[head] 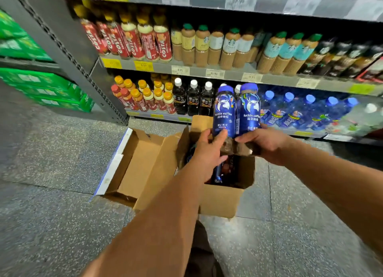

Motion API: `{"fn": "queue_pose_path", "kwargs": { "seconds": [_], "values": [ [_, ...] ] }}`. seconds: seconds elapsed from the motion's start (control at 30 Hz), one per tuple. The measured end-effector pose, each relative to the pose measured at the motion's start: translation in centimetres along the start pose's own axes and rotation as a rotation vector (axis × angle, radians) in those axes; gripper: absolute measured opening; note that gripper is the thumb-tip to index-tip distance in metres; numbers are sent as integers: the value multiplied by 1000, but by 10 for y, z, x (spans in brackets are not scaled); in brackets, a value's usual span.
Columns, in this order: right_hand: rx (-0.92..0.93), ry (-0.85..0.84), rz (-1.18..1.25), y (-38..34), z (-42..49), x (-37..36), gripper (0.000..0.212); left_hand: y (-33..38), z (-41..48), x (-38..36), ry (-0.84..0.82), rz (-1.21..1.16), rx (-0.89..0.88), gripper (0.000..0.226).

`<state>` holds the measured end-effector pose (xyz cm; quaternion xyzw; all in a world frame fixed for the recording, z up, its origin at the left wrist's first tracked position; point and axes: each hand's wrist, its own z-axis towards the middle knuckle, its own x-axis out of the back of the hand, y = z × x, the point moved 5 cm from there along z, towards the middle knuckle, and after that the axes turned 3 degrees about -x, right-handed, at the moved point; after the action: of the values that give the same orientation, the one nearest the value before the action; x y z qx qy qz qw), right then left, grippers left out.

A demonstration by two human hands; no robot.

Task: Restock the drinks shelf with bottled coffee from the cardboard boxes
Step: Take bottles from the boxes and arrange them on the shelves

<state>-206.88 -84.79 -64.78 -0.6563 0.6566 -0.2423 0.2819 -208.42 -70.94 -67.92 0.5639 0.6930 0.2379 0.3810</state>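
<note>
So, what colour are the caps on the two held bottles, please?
Blue caps, clearest in the head view.

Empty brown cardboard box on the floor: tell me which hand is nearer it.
Left. The left hand is just right of the empty brown cardboard box; the right hand is farther right.

Two blue coffee bottles (pixel 224 111) upright, touching, above open cardboard box (pixel 221 202)

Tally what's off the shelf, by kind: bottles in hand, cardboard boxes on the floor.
Blue luckin coffee bottles: 2, one gripped by the left hand, one by the right hand
Open cardboard boxes: 2
Total: 4
The bottles inside the nearer box are too hidden to count.
</note>
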Motion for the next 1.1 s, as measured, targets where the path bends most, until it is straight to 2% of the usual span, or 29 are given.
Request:
{"fn": "queue_pose_path", "kwargs": {
  "seconds": [0.1,0.4,0.57,0.67,0.9,1.1],
  "values": [
    [87,33,-26,-34,-40,6,50,36,-35,-16,-36,-15,-95,31],
    [380,39,-31,-148,-175,4,50,172,-145,-69,-152,15,-367,46],
    [550,76,-28,-206,-252,0,51,241,-215,-94,-229,63,-471,28],
    [637,101,-39,-230,-293,2,54,270,-248,-107,-252,65,-552,34],
    [725,168,-23,-263,-355,13,59,309,-294,-134,-290,59,-663,40],
    [746,229,-6,-287,-373,25,58,338,-298,-155,-323,53,-675,42]
  ]
}}
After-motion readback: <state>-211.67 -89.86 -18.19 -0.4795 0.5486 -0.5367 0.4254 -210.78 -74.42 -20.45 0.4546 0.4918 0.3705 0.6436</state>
